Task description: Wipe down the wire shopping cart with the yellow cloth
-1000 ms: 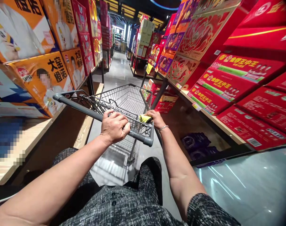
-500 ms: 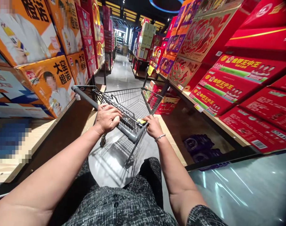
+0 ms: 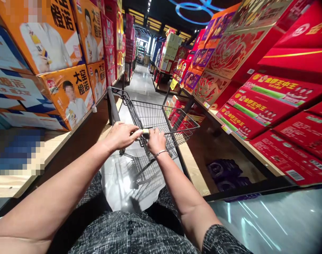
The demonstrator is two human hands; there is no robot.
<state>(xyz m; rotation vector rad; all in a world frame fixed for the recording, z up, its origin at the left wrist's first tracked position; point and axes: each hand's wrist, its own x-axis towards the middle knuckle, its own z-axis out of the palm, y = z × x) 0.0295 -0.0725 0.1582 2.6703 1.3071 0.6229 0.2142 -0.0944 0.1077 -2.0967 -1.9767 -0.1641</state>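
Note:
A dark wire shopping cart (image 3: 155,114) stands turned to the right in front of me, and no goods show in its basket. My left hand (image 3: 121,135) is closed over the cart's handle, its thumb pointing right. Close beside it, my right hand (image 3: 156,141) grips the right part of the handle, with a bracelet at the wrist. A small yellow piece (image 3: 145,131) on the handle sits between both hands.
Orange cartons (image 3: 68,95) are stacked on a wooden shelf (image 3: 55,141) at the left. Red boxes (image 3: 258,106) fill the right shelf, with purple packs (image 3: 224,171) beneath. A tiled aisle (image 3: 142,79) runs ahead between displays.
The cart has swung further to the right, its handle now steeper in view. My right hand has moved left, nearer my left hand. Both hands stay on the handle.

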